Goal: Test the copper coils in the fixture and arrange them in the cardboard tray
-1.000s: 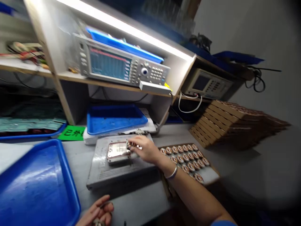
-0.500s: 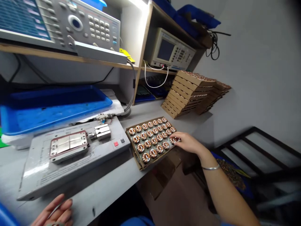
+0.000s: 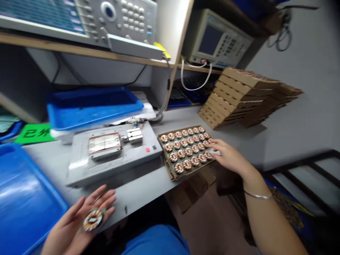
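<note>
My left hand [image 3: 79,219] is palm up at the lower left, fingers spread and slightly curled. A toroidal coil [image 3: 92,219], a ring wound with copper wire and white in the middle, rests in it. My right hand [image 3: 225,154] reaches over the right end of a cardboard tray [image 3: 174,174] holding rows of similar coils [image 3: 188,151]. Its thumb and fingers are apart, the fingertips at a coil at the row's end. Fingers partly hide that coil, and I see nothing held between them.
Left of the tray sits a grey test fixture [image 3: 117,166] with a metal clamp block. Blue trays [image 3: 26,198] lie at the left and behind [image 3: 95,117]. Stacked cardboard trays [image 3: 231,99] stand at the back right. Instruments [image 3: 217,39] occupy the shelf above.
The view has swung left and down, bringing the coil in my left palm into sight. My right hand has let go of the coil at the tray's near right corner and shifted slightly back.
</note>
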{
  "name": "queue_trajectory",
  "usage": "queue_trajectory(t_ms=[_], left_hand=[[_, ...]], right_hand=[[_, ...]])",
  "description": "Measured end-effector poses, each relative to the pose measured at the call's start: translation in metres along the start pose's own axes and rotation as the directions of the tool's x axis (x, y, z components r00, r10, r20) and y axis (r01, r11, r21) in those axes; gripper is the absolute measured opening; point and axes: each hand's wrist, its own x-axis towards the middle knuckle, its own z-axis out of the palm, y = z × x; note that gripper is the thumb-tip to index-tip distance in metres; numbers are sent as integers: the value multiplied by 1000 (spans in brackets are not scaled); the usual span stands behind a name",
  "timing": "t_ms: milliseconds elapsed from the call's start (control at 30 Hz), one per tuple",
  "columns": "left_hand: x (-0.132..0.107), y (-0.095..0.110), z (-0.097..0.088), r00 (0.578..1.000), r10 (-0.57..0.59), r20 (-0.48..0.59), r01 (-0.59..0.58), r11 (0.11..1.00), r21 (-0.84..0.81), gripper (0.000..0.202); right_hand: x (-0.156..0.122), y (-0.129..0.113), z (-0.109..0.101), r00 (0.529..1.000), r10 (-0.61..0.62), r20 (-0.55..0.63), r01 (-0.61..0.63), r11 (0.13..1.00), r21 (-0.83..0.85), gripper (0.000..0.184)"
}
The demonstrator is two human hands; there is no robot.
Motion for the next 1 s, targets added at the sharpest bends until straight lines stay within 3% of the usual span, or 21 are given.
queue_trajectory(t_ms=[67,133,233,333,433,567,633,667,767,833,900,1000], left_hand=[[-12,2,26,994,47,103,-42,998,-48,46],[-17,5,46,976,16,216,7,994,-106,49],[-21,9,62,949,-16,316,71,984,-165,54],[-27,12,63,956,-6,294,65,979,-192,58],[-33,17,54,971,5,239,31,989,-147,56],[-32,23,36,956,-63,285,99,988,-114,55],[-27,23,28,937,-65,343,130,977,-170,58],[-24,23,25,925,-64,374,150,967,-207,59],[-12,19,18,909,-60,412,182,948,-262,62],[-5,14,14,930,-62,362,152,963,-224,62],[-1,10,11,952,-71,299,126,978,-168,62],[3,6,4,956,-73,285,122,980,-159,57]], right_hand=[[9,-35,0,991,-88,-97,91,996,23,28],[20,-86,6,962,-259,-89,270,950,157,28],[30,-172,27,835,-549,37,490,773,403,37],[34,-235,55,677,-719,158,585,655,478,49],[39,-263,75,518,-835,188,712,542,446,41],[52,-272,83,393,-901,183,756,430,494,38],[65,-273,80,400,-899,179,727,430,535,36],[73,-274,78,443,-881,165,703,456,546,34],[108,-271,74,665,-745,43,622,585,521,27],[134,-267,76,768,-638,-62,586,660,469,27],[156,-263,84,802,-590,-92,571,713,406,30],[175,-260,98,788,-613,-57,594,735,327,29]])
